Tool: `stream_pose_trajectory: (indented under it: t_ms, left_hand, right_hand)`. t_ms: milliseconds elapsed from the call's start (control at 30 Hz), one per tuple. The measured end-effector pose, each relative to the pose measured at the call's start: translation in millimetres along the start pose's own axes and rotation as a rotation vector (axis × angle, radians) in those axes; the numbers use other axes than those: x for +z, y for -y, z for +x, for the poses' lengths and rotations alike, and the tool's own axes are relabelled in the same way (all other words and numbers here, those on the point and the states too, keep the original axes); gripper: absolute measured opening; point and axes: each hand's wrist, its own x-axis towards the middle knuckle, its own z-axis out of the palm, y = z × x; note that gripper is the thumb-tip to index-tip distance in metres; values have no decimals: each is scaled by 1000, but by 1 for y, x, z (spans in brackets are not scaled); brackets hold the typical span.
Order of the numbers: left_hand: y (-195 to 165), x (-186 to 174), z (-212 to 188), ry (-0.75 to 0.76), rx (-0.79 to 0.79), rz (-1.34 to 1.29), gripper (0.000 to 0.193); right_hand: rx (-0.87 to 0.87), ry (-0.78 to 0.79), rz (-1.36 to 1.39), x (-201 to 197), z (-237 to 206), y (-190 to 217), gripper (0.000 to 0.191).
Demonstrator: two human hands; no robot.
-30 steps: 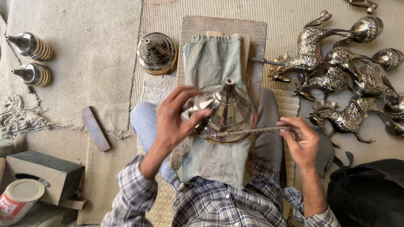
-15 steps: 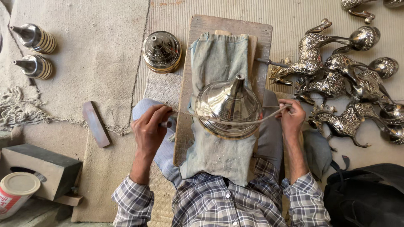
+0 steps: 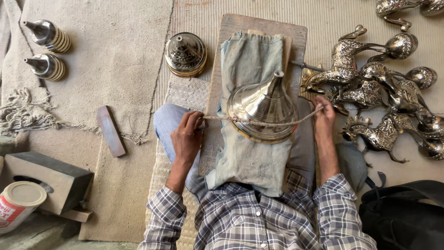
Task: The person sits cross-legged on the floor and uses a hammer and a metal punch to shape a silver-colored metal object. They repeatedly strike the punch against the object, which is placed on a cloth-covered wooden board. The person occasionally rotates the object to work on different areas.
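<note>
A shiny cone-shaped metal lid [image 3: 263, 109] rests on a blue-grey cloth [image 3: 249, 153] spread over my lap and a wooden board [image 3: 222, 51]. A rope [image 3: 277, 122] is stretched tight across the lid's lower side. My left hand [image 3: 187, 134] grips the rope's left end beside my knee. My right hand [image 3: 323, 115] grips its right end, close to the metal horse figures.
Several silver horse figures [image 3: 370, 92] lie at the right. A round engraved lid [image 3: 186, 54] sits left of the board. Two cone-topped pieces [image 3: 46, 51] lie far left, a flat bar [image 3: 111, 131] on the mat, a grey block [image 3: 46, 180] and tin [image 3: 18, 203] bottom left, black bag [image 3: 402, 217] bottom right.
A second ago my left hand was on the lid and my right held the rope. Both hands have since moved apart, pulling the rope taut across the lid.
</note>
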Motion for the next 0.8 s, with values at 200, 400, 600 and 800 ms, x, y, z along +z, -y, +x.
stream_pose_trajectory:
  t_ms: [200,400,600,800]
  left_hand:
    - [-2,-6,11,37,-14,-59,37]
    - [9,-2,17,59,-16,-71,14]
    - [27,-5,6,101,-571,-273,49]
    - [-8,-24,8,161,-495,-482,40]
  right_hand:
    - [199,63,-373,-6,-6,10,42]
    - [349,-6,-392,-38,-38,-1,45]
    - [98,-1,-824,-77,-113,-26,53]
    - [32,91,-1265,-82,-150,-51,56]
